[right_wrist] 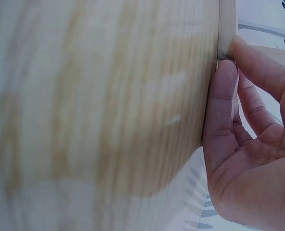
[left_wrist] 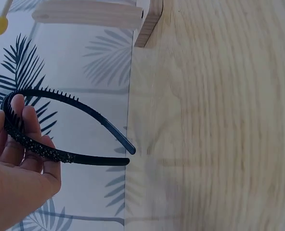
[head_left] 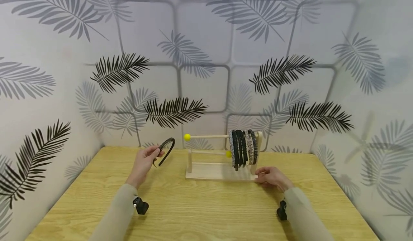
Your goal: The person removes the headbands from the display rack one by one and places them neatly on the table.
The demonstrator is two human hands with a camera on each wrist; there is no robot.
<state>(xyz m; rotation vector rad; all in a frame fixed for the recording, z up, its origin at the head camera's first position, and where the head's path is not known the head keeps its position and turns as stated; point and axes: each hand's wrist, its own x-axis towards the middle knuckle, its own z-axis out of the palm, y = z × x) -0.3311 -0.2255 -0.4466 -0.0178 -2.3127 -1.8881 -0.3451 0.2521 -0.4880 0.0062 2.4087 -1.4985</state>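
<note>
A black headband (head_left: pixel 166 151) with comb teeth and a glittery band is pinched in my left hand (head_left: pixel 145 162), raised left of the wooden rack. In the left wrist view, thumb and fingers hold the headband (left_wrist: pixel 92 108) at its curved middle, its two tips pointing away. My right hand (head_left: pixel 271 177) grips the right end of the rack's base (head_left: pixel 213 176); the right wrist view has the thumb and fingers of that hand (right_wrist: pixel 258 144) at the base's corner (right_wrist: pixel 226 29). Several black and silvery headbands (head_left: pixel 240 148) hang at the right of the rack's upper bar.
The upper bar (head_left: pixel 209 136) ends in a yellow ball (head_left: pixel 187 137) on the left. A lower bar carries another yellow ball (head_left: pixel 228 154), beside the hung headbands. The rack stands towards the back of the wooden table (head_left: pixel 193 208), before a leaf-patterned wall (head_left: pixel 206 37).
</note>
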